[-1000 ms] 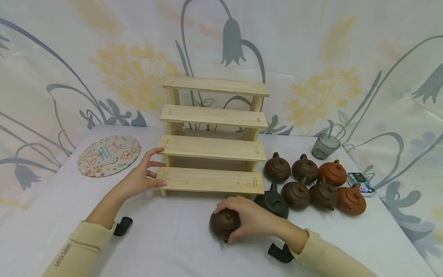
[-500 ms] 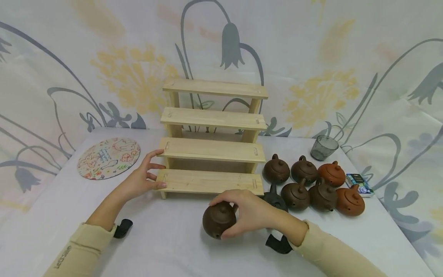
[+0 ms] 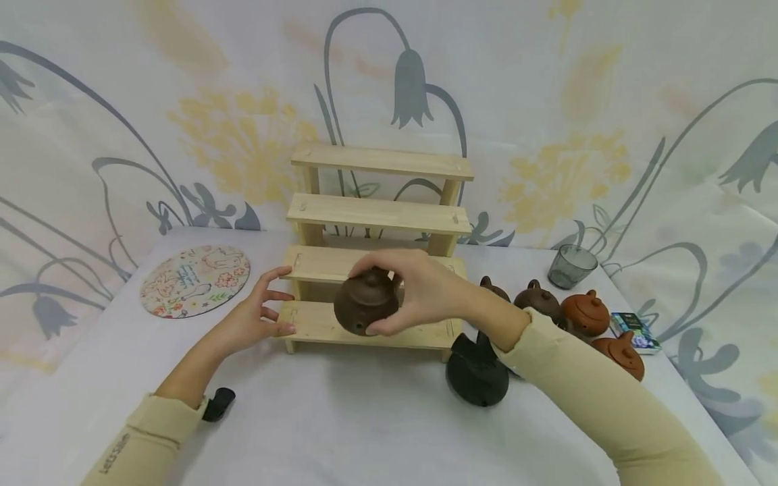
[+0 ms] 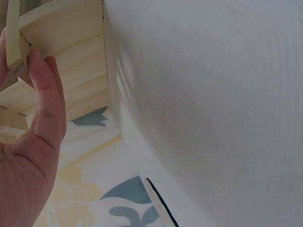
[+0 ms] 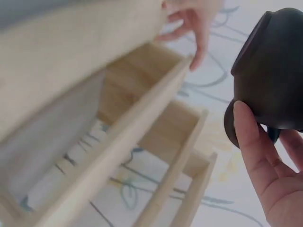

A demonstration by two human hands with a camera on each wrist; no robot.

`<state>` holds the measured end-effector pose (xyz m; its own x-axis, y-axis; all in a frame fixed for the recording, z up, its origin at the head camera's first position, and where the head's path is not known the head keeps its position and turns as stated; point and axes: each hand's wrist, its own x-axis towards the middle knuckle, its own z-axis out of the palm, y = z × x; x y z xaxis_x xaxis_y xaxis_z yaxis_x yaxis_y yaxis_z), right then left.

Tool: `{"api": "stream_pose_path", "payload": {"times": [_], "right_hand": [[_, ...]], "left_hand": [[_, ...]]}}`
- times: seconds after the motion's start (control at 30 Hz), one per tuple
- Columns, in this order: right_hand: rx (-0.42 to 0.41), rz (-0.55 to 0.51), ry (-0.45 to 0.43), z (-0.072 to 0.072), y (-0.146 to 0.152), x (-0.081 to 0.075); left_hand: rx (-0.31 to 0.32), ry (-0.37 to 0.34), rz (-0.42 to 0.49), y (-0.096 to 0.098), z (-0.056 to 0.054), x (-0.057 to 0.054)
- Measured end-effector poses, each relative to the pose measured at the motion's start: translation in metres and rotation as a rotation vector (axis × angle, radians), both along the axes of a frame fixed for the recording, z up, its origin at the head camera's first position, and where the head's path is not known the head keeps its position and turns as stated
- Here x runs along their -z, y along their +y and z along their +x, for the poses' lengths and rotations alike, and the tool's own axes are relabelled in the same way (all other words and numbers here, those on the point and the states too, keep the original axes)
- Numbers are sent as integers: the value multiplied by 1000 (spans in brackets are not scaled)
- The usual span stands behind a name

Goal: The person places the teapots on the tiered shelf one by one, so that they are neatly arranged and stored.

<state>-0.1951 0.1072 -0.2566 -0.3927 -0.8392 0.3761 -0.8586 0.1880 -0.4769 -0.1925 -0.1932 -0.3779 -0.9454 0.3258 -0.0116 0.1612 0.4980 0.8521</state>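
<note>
A dark brown clay teapot (image 3: 360,305) is held up in my right hand (image 3: 419,287), in front of the lower steps of a wooden stepped display stand (image 3: 377,212). Thumb and fingers grip the pot's side near its handle; the right wrist view shows the teapot (image 5: 277,71) raised, with the hand (image 5: 272,177) at its handle. My left hand (image 3: 258,314) holds the stand's left end, thumb at the bottom step and index finger at the step above. The left wrist view has this hand (image 4: 38,146) with fingers bent round a board end.
Right of the stand are a black teapot (image 3: 478,374), brown teapots (image 3: 537,300) partly hidden by my right arm, and reddish teapots (image 3: 585,313). Behind them stand a grey glass (image 3: 572,266) and a small box (image 3: 636,331). A round patterned mat (image 3: 196,281) lies left.
My right hand has lifted the brown teapot off the table and carried it up and slightly left, before the lower steps. The left hand has stayed on the stand.
</note>
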Motion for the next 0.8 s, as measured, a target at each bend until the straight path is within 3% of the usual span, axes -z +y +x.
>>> {"api": "stream_pose_path", "payload": {"times": [0.2,0.53,0.8], "right_hand": [[12,-25,63,-33,-16,-19],[42,-13,76,-89,-39,-53],[223,-13,105,-135,-48,-72]], "left_hand": [[-8,18,-25,-2,2,-2],[-6,13,-10,-2,1,-1],[7,24,19,-1,2,0]]}}
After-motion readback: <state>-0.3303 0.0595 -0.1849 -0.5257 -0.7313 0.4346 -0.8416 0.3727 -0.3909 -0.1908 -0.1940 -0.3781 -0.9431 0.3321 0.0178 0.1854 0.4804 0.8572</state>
